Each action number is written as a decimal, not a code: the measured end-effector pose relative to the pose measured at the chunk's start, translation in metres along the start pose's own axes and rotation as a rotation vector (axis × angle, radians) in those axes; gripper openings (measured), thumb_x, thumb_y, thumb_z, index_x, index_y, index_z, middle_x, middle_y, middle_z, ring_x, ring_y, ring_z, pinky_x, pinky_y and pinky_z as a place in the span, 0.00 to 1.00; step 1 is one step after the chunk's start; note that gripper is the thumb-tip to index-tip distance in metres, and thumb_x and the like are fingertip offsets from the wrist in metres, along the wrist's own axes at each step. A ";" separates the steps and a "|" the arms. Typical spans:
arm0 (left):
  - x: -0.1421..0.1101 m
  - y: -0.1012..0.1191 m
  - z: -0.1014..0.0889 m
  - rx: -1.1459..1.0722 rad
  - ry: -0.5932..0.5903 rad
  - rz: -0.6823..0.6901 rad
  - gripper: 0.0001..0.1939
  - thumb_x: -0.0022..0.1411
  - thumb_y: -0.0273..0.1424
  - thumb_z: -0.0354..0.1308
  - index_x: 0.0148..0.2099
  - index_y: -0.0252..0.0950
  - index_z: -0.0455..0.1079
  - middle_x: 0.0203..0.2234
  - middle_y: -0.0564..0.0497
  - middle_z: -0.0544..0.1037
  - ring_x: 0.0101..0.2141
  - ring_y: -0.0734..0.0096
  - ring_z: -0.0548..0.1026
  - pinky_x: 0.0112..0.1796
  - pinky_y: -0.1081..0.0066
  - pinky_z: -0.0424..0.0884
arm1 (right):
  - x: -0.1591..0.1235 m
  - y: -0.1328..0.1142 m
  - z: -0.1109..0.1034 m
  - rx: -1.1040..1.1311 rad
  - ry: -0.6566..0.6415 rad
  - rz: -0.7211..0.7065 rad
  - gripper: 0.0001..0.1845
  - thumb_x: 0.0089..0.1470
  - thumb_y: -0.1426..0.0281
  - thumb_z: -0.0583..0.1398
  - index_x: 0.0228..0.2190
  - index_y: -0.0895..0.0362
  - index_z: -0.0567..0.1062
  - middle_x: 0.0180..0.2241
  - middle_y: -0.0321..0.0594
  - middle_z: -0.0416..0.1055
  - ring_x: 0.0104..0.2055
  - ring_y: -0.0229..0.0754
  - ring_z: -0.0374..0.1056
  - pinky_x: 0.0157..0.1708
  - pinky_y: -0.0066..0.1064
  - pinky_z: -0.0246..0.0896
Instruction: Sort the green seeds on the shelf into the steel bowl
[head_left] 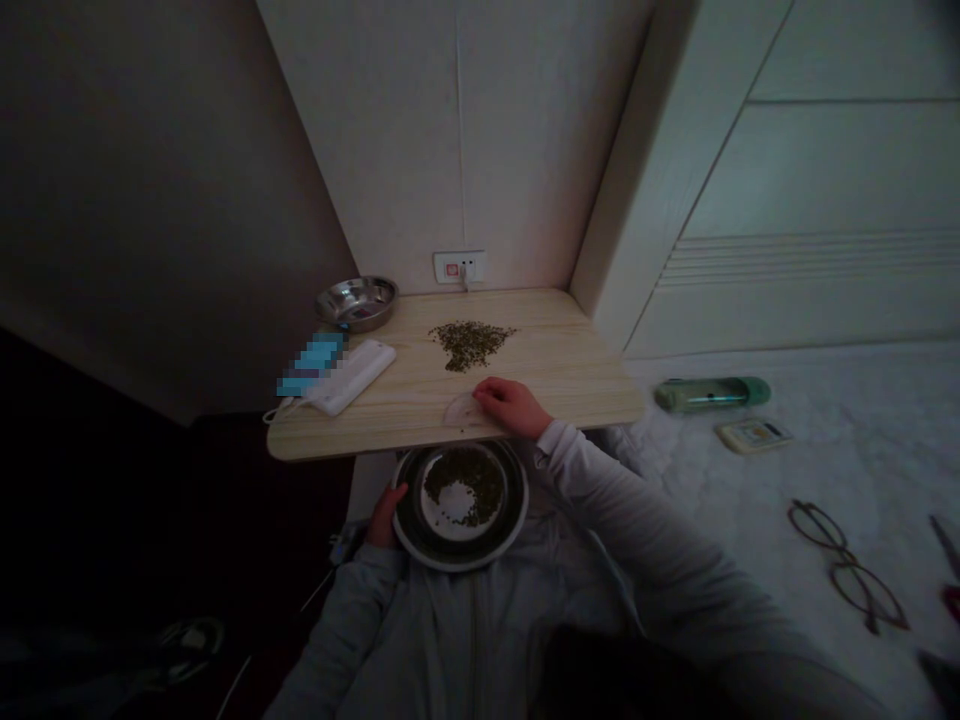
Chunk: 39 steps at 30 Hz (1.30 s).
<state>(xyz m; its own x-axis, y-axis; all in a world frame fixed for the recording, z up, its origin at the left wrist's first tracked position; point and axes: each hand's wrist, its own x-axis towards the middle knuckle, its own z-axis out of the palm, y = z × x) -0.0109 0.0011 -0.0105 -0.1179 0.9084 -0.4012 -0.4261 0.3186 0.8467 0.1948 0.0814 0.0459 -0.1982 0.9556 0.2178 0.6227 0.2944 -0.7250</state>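
My left hand [385, 517] grips the left rim of a round metal basin [459, 558] on my lap. Its thumb lies over the edge. Inside sits a smaller pale dish or bottom area, partly covered with small dark-green beans [487, 480]. Over the table's front edge, my right hand [513, 405] is closed in a pinch on a thin, see-through plastic piece [459, 410] that rests on the wood. A few loose beans lie beside this piece. Farther back, a spread pile of the same small beans [472, 342] covers part of the tabletop.
The small wooden table [585, 370] stands against the wall below a socket [460, 267]. At its left are a steel bowl [358, 303], a blurred-out phone [311, 363] and a white power strip [352, 377]. Right, a bed holds a green bottle [712, 393] and glasses [847, 560].
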 end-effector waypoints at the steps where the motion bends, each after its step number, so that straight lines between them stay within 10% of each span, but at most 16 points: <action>1: 0.000 0.000 0.000 -0.004 0.002 -0.012 0.05 0.35 0.33 0.57 0.19 0.38 0.69 0.17 0.51 0.74 0.38 0.58 0.69 0.42 0.63 0.60 | 0.000 0.000 0.000 -0.006 -0.004 -0.004 0.12 0.45 0.66 0.50 0.28 0.59 0.69 0.24 0.35 0.67 0.25 0.32 0.59 0.27 0.23 0.51; 39: 0.004 -0.003 -0.004 0.019 -0.083 0.067 0.08 0.35 0.35 0.58 0.24 0.39 0.71 0.24 0.50 0.76 0.40 0.58 0.67 0.42 0.65 0.59 | -0.009 0.017 -0.020 0.213 0.058 0.110 0.11 0.42 0.65 0.51 0.24 0.60 0.67 0.17 0.32 0.62 0.22 0.31 0.56 0.25 0.23 0.51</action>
<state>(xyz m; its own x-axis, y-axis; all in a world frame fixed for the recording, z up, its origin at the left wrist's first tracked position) -0.0139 0.0029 -0.0158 -0.0701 0.9470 -0.3136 -0.4027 0.2607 0.8774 0.2221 0.0776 0.0445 -0.0909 0.9825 0.1629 0.4629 0.1865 -0.8666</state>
